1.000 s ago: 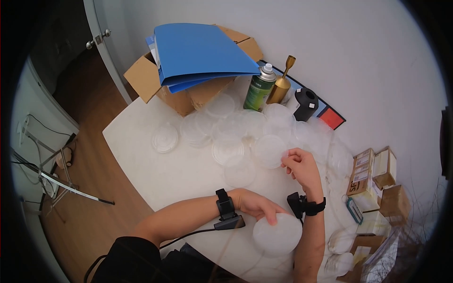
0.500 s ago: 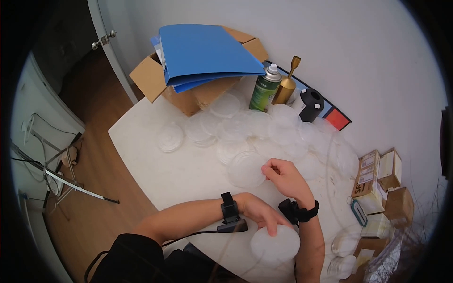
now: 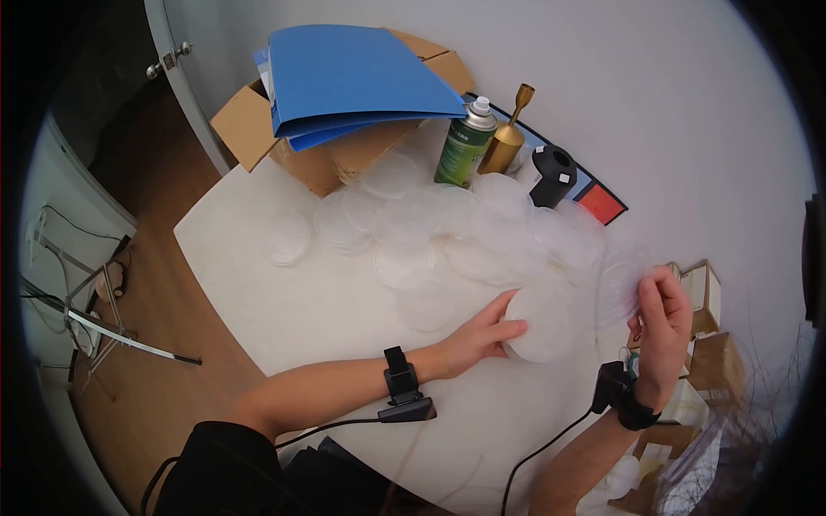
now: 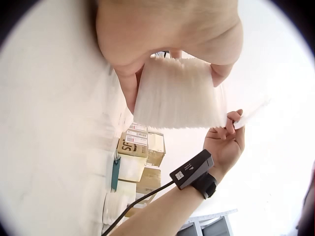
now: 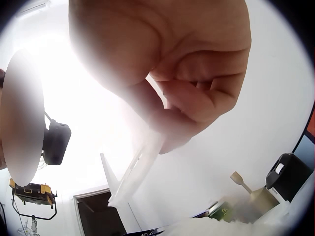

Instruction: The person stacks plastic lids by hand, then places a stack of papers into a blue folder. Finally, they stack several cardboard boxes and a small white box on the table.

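Note:
A thick stack of round translucent plastic lids (image 4: 179,96) is gripped by my left hand (image 3: 471,344), thumb on the near face and fingers around the edge. The head view shows the top lid of this stack (image 3: 551,325) as a pale disc tilted over the table. To the right, my right hand (image 3: 664,322) pinches a thin clear lid (image 3: 621,288) between thumb and fingertips, apart from the stack. In the right wrist view that lid (image 5: 140,164) is nearly edge-on. Many more loose lids (image 3: 413,211) lie overlapping across the back of the white table.
A cardboard box (image 3: 310,163) topped with a blue folder (image 3: 357,77) stands at the back left. Beside it are a green spray can (image 3: 465,146), a gold candlestick-like object (image 3: 506,142) and a black cylinder (image 3: 553,176). Small cartons (image 3: 716,370) line the right side.
My right hand moved from the loose lids at mid-table, past the stack, to the right, now with a clear lid. My left hand raised the stack forward and turned it. The view shifted slightly.

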